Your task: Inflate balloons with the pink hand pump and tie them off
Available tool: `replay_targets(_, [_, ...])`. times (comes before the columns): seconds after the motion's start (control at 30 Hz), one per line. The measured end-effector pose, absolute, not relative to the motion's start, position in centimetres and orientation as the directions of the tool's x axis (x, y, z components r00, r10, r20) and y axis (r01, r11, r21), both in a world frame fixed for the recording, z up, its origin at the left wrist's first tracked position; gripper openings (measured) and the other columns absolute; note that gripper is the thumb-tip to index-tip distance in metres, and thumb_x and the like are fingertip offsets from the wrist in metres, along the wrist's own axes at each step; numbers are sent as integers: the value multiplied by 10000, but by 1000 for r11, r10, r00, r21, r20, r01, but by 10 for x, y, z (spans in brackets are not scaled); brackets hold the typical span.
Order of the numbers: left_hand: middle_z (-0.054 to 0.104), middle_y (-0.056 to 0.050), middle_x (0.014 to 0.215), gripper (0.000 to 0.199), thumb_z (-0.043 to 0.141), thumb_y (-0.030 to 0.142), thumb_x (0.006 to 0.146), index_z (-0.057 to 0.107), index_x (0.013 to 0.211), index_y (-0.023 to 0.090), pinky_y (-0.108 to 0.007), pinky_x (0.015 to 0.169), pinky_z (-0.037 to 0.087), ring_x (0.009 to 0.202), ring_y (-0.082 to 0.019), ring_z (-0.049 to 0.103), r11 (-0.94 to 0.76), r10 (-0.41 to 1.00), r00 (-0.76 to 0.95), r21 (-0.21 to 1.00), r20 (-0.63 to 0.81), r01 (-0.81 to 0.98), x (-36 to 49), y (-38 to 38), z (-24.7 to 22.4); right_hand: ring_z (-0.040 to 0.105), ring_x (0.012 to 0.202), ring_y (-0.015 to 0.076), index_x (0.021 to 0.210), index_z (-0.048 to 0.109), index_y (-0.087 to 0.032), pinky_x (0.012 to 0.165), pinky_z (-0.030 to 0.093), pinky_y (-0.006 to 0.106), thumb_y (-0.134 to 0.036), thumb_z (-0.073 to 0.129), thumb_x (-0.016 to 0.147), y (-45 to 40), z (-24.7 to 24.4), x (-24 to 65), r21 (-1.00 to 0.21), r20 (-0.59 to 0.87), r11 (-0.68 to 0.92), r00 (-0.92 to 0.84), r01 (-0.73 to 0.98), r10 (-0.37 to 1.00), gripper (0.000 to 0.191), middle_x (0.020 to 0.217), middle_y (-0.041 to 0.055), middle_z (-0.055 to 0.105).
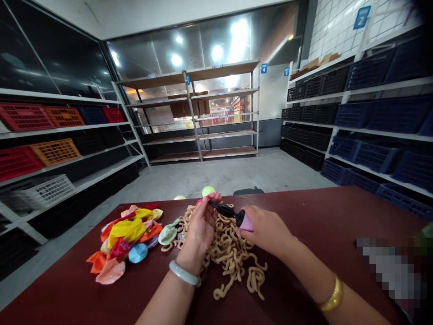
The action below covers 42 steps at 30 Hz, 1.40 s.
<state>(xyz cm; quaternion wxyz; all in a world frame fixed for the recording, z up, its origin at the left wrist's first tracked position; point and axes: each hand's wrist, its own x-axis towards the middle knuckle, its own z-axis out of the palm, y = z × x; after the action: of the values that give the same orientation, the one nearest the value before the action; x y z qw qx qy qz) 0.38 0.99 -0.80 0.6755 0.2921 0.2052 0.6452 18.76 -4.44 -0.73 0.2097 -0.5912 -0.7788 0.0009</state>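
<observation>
My left hand [203,221] is raised over the table with its thumb and fingers closed on a small red piece [200,201], possibly the end of a balloon; the fingers partly hide it. My right hand [265,228] is wrapped around the lilac end [247,222] of a tool whose black part [225,209] reaches across to the left fingertips. Beneath both hands lies a heap of beige, curly, rope-like strands [228,253]. A pile of limp balloons [126,230] in yellow, orange, red and pink sits to the left. Beside the heap is a pale green balloon [168,232].
The dark red table [321,225] spans the foreground, with a blurred-out item [392,271] at its right. Past the far edge, a light green round object [208,191] shows. Shelves with red and orange crates [56,151] stand left, dark blue crates [375,153] right.
</observation>
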Motion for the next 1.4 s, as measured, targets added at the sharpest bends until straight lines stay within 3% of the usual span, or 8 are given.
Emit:
replay_targets(0.13, [696, -77, 1018, 156, 659, 254, 842, 701, 934, 134, -303, 987, 446, 1025, -179, 636, -95, 978, 58, 678, 200, -729, 12, 4, -10, 630, 931, 269, 1142, 551, -215, 737, 421, 348, -449, 595, 785, -43, -8, 188, -299, 330, 317, -214, 900, 920, 429, 1075, 75, 662])
replay_targets(0.4, [699, -93, 1051, 224, 655, 326, 839, 707, 949, 138, -303, 943, 452, 1041, -204, 630, -145, 977, 47, 804, 210, -577, 17, -3, -11, 626, 950, 252, 1117, 566, -221, 744, 401, 318, -423, 630, 778, -42, -4, 191, -396, 316, 348, -230, 850, 920, 399, 1092, 60, 669])
replay_targets(0.57, [694, -72, 1106, 272, 695, 255, 806, 678, 1071, 195, -308, 980, 426, 1062, -179, 629, -125, 984, 14, 743, 177, -657, 10, 3, -9, 622, 923, 235, 1075, 578, -242, 706, 379, 294, -419, 651, 768, -42, -1, 190, -450, 286, 344, -232, 824, 930, 361, 1064, 35, 678])
replay_targets(0.73, [707, -90, 1051, 174, 688, 278, 815, 700, 936, 154, -330, 1021, 414, 1094, -199, 621, -136, 981, -10, 656, 191, -743, 7, 6, -8, 612, 829, 201, 993, 595, -239, 641, 352, 271, -428, 656, 758, -42, -1, 191, -473, 240, 316, -225, 822, 944, 308, 979, 17, 685])
replay_targets(1.03, [709, -78, 992, 175, 694, 282, 816, 695, 930, 149, -281, 928, 470, 967, -163, 653, -149, 979, -3, 706, 203, -692, 13, 2, -10, 609, 821, 211, 968, 616, -235, 652, 361, 275, -431, 667, 744, -44, 1, 190, -549, 212, 296, -213, 782, 954, 303, 929, 22, 685])
replay_targets(1.23, [712, -61, 1001, 191, 726, 249, 785, 695, 956, 170, -290, 949, 466, 981, -164, 655, -116, 984, 13, 700, 175, -704, 16, -2, -9, 613, 862, 220, 1009, 607, -251, 670, 371, 278, -447, 667, 744, -43, 2, 193, -542, 232, 313, -219, 780, 948, 335, 964, 15, 684])
replay_targets(1.4, [722, -69, 970, 156, 709, 252, 793, 673, 917, 165, -322, 944, 464, 1034, -203, 644, -94, 984, 50, 735, 171, -671, 23, -7, -12, 619, 816, 207, 985, 588, -244, 631, 355, 273, -435, 659, 749, -43, 1, 194, -454, 246, 327, -237, 829, 940, 312, 956, 12, 683])
